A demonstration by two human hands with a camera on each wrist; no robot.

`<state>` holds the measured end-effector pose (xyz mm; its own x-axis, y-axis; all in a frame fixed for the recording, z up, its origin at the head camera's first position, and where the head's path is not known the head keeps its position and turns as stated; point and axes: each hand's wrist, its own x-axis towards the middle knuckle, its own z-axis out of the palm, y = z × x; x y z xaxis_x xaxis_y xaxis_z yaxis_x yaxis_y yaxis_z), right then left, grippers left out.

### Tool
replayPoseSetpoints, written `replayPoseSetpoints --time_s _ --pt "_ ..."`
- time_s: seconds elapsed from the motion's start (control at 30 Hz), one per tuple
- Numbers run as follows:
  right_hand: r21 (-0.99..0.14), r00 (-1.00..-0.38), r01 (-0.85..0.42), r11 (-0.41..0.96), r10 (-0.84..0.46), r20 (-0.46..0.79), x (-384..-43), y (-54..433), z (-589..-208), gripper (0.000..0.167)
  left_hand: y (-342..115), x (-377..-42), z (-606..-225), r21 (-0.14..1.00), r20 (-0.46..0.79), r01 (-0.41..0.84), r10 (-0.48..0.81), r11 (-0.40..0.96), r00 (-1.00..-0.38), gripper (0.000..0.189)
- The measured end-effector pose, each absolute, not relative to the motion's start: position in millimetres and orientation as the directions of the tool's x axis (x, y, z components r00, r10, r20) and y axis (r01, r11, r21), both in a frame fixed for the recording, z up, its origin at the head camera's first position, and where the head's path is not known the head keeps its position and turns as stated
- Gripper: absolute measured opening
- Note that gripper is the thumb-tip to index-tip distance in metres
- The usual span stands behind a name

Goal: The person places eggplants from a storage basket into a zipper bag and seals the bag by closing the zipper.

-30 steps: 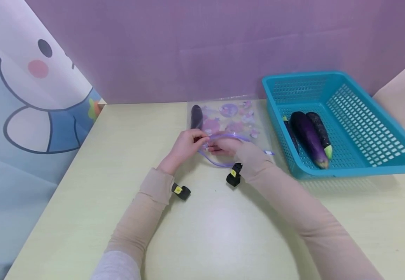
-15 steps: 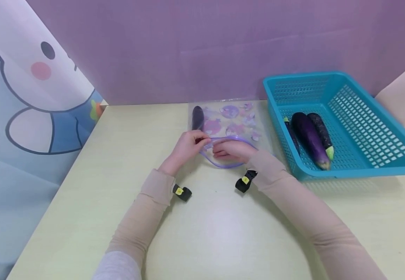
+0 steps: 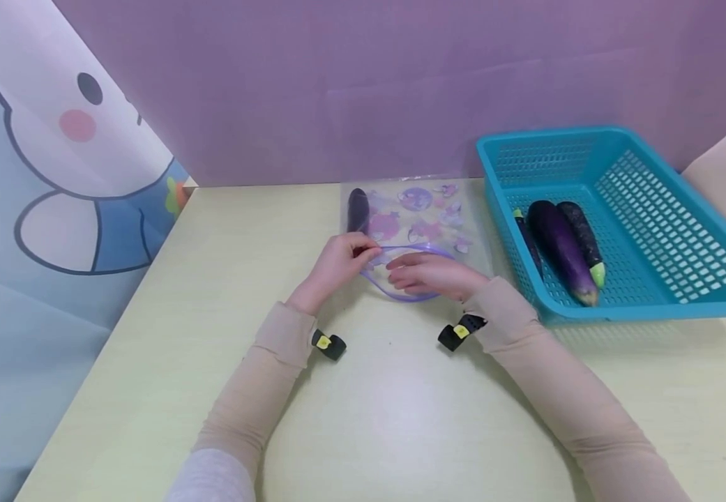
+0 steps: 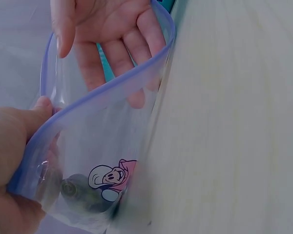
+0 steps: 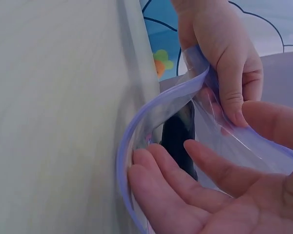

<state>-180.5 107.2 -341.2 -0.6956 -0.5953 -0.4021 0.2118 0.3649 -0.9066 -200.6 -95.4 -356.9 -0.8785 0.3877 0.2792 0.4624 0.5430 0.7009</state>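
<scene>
A clear zip bag (image 3: 428, 216) with purple rims and cartoon prints lies on the table, its mouth spread toward me. One eggplant (image 3: 358, 210) is inside it along the left side, seen too in the right wrist view as a dark eggplant (image 5: 178, 136). My left hand (image 3: 339, 263) pinches the left corner of the bag's mouth between thumb and fingers. With fingers extended and nothing held, my right hand (image 3: 434, 274) is at the opening, its fingertips just within the rim in the left wrist view.
A teal basket (image 3: 513, 279) stands to the right of the bag. Inside are a large purple eggplant (image 3: 560, 244), a darker eggplant (image 3: 582, 237) and a thin eggplant (image 3: 528, 240). A purple backdrop (image 3: 337, 90) borders the table's far edge.
My right hand has drawn back to the right, partly out of the bag's mouth, its fingers straighter. The left hand keeps its pinch on the corner. The eggplant stays put in the bag.
</scene>
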Motion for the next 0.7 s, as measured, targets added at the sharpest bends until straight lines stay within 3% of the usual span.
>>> replayPoseSetpoints --time_s 0.27,0.57,0.7 --pt "-0.88 -0.723 0.05 0.473 -0.591 -0.358 -175 111 -340 0.044 -96 -200 -358 0.712 0.277 0.458 0.385 0.532 -0.88 0.013" --pt "-0.742 -0.752 -0.232 0.629 -0.6 -0.273 -166 108 -329 0.039 -96 -200 -356 0.72 0.269 0.455 0.393 0.525 -0.879 0.013" --pt "-0.668 -0.756 -0.298 0.682 -0.596 -0.271 -161 107 -323 0.038 -96 -199 -356 0.721 0.267 0.455 0.397 0.523 -0.878 0.013"
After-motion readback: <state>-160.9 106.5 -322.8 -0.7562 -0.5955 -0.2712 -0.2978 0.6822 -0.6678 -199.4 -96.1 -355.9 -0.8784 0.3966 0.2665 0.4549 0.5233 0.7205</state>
